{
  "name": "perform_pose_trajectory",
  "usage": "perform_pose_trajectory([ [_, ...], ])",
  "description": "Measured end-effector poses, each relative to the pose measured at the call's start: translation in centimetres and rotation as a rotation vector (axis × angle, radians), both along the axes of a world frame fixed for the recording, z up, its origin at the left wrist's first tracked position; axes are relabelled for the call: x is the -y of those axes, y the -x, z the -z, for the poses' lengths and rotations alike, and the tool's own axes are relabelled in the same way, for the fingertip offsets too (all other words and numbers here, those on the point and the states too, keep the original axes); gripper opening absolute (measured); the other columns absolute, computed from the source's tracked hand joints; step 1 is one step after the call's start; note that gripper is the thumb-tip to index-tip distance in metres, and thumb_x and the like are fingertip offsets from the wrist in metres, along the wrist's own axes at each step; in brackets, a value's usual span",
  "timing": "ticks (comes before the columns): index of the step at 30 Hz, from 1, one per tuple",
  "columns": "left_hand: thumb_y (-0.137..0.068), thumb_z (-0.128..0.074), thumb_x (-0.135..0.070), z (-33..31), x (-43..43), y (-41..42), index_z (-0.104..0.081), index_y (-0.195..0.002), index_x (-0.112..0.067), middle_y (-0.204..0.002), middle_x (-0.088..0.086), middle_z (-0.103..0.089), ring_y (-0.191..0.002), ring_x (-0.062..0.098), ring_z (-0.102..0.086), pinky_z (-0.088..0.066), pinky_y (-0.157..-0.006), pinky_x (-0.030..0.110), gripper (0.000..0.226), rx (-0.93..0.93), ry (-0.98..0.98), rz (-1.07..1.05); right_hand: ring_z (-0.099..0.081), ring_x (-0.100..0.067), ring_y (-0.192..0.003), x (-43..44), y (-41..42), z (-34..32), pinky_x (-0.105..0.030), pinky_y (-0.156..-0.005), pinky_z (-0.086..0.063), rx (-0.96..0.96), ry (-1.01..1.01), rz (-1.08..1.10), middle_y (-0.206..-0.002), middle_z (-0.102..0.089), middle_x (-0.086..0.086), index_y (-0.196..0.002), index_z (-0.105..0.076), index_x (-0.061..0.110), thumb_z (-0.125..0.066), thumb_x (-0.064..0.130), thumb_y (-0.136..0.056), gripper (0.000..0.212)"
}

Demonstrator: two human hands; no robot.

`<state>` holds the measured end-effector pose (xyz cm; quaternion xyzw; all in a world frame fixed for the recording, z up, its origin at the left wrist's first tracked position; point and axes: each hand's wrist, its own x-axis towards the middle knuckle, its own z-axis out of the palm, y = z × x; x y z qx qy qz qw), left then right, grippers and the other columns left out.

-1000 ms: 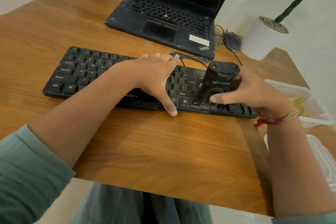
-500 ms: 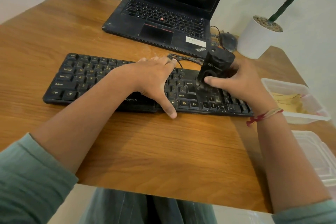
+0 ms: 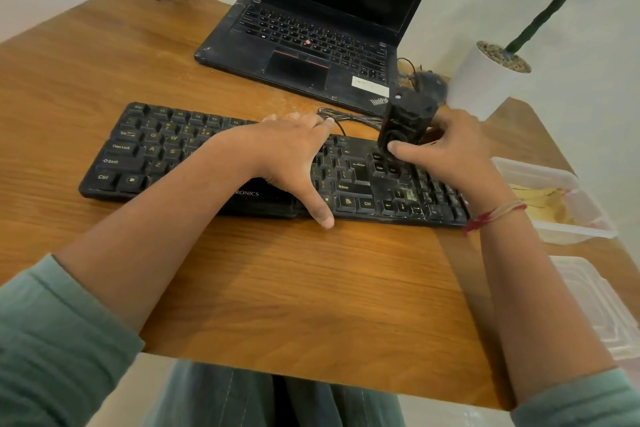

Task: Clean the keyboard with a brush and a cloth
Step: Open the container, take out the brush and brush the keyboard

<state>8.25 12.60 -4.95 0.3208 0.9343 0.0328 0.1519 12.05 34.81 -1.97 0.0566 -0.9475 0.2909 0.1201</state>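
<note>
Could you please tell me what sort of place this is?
Likely a home or office desk: a wooden table with an open laptop, a wired keyboard and a potted plant.

Keyboard (image 3: 138, 149): black w/ yellow letters. Brush (image 3: 405, 121): black. Bench (image 3: 294, 288): brown wood w/ wavy lines. Laptop (image 3: 298, 69): black, red dot in keys. Pot (image 3: 481, 87): white. Sleeve (image 3: 52, 340): green. Wrist string (image 3: 491, 217): red.

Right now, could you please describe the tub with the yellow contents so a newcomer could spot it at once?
Start at the wooden desk and follow the black keyboard to its right end. Just past it, by the desk's right edge, sits a clear plastic tub. Unlike the second clear tub nearer the person, it holds something yellow.
</note>
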Motion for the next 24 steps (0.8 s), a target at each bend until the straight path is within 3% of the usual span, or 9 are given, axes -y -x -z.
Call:
perform_pose_trajectory([
  [3,-0.031,-0.056,-0.090,-0.1,0.0,-0.1,0.003,-0.156,-0.019,-0.163,0.001,-0.010,-0.148,0.027,-0.013,-0.018,-0.119,0.050,0.156,0.003,-0.004,-0.003,-0.062,-0.002,-0.074,0.0,-0.7,-0.6,-0.015,-0.068,-0.048,0.149,0.093,-0.148,-0.081,-0.068,0.012,-0.080,-0.062,0.035,-0.079,0.022,-0.074,0.022],
  [6,-0.032,-0.057,-0.089,-0.2,0.0,-0.2,0.003,-0.156,-0.019,-0.163,0.000,-0.010,-0.148,0.026,-0.014,-0.018,-0.119,0.049,0.155,0.006,-0.006,-0.005,-0.057,0.006,-0.064,0.1,-0.1,-0.7,-0.006,-0.057,-0.042,0.152,-0.065,-0.166,-0.077,-0.064,0.017,-0.077,-0.059,0.036,-0.078,0.024,-0.075,0.022],
  [11,-0.030,-0.055,-0.090,-0.2,-0.1,-0.2,0.002,-0.156,-0.020,-0.162,0.001,-0.012,-0.147,0.027,-0.015,-0.018,-0.119,0.051,0.155,0.013,-0.010,-0.007,-0.057,-0.007,-0.065,0.4,1.4,-0.7,-0.024,-0.058,-0.045,0.063,-0.189,-0.110,-0.074,-0.064,0.013,-0.081,-0.067,0.023,-0.075,0.031,-0.074,0.013],
  [17,-0.037,-0.064,-0.087,-0.3,-0.1,-0.2,-0.001,-0.156,-0.020,-0.160,0.002,-0.016,-0.146,0.027,-0.018,-0.020,-0.117,0.048,0.150,0.004,-0.015,-0.006,-0.063,-0.010,-0.073,0.2,1.5,-1.4,-0.021,-0.063,-0.049,0.290,-0.065,-0.250,-0.082,-0.069,0.010,-0.086,-0.069,0.021,-0.078,0.023,-0.075,0.014],
  [21,-0.043,-0.070,-0.084,-0.3,-0.1,-0.2,-0.001,-0.156,-0.019,-0.161,0.002,-0.014,-0.147,0.026,-0.015,-0.019,-0.117,0.047,0.148,0.011,-0.017,-0.015,-0.056,0.002,-0.066,0.5,2.8,-1.0,-0.013,-0.056,-0.040,0.220,-0.100,-0.156,-0.076,-0.063,0.015,-0.077,-0.060,0.033,-0.076,0.028,-0.076,0.017],
  [24,-0.041,-0.069,-0.085,-0.3,-0.2,-0.3,0.000,-0.157,-0.018,-0.161,0.002,-0.015,-0.147,0.026,-0.016,-0.019,-0.117,0.046,0.150,0.003,-0.022,-0.015,-0.059,-0.002,-0.069,0.4,3.5,-1.4,-0.014,-0.058,-0.043,0.151,-0.151,-0.149,-0.076,-0.064,0.015,-0.075,-0.060,0.035,-0.077,0.029,-0.074,0.018],
])
